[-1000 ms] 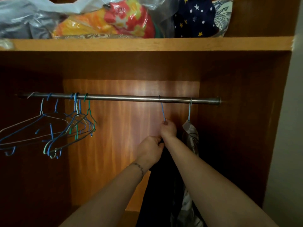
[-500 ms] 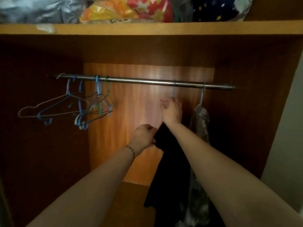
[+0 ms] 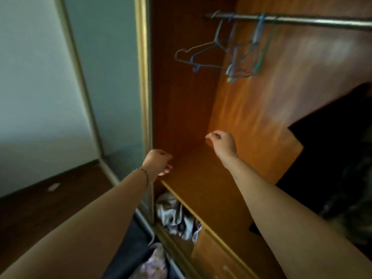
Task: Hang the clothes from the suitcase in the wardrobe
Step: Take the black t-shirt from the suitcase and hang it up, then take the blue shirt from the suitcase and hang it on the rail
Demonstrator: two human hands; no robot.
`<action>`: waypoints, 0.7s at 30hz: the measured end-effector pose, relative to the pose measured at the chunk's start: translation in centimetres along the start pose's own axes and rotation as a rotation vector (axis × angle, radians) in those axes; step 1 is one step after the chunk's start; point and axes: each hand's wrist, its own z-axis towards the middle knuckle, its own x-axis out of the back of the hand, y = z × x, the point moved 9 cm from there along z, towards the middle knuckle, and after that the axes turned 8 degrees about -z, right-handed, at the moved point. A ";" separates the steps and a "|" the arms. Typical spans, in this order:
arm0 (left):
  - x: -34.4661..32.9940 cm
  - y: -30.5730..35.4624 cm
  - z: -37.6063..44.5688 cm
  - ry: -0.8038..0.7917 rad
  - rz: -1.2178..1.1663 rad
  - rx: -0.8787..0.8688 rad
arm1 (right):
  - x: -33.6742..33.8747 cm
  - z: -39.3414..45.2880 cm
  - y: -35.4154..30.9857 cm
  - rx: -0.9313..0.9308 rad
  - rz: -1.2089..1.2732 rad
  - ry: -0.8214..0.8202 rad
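The wardrobe rail (image 3: 302,20) runs across the top right, with several empty wire hangers (image 3: 231,55) bunched at its left end. A black garment (image 3: 332,148) hangs at the right edge, beside a patterned one (image 3: 350,208). My left hand (image 3: 159,162) hovers by the wardrobe's left edge, fingers loosely curled, holding nothing. Over the wooden shelf (image 3: 201,188), my right hand (image 3: 221,142) is also loosely curled and empty. At the bottom lies the dark suitcase (image 3: 128,248) with a pale floral garment (image 3: 155,262) in it.
A gold-framed sliding door (image 3: 143,77) stands left of the opening. Crumpled grey cloth (image 3: 175,216) sits in the compartment under the shelf, beside wooden drawers (image 3: 213,256). Dark floor (image 3: 40,208) spreads to the left.
Both hands let go of the black garment and its hanger, which stays on the rail. My view swung left and down, bringing the door, the floor and the suitcase into sight.
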 end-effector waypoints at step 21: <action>16.6 -38.9 -9.6 0.530 -0.118 0.462 | -38.9 -18.7 11.7 0.011 -0.067 -0.761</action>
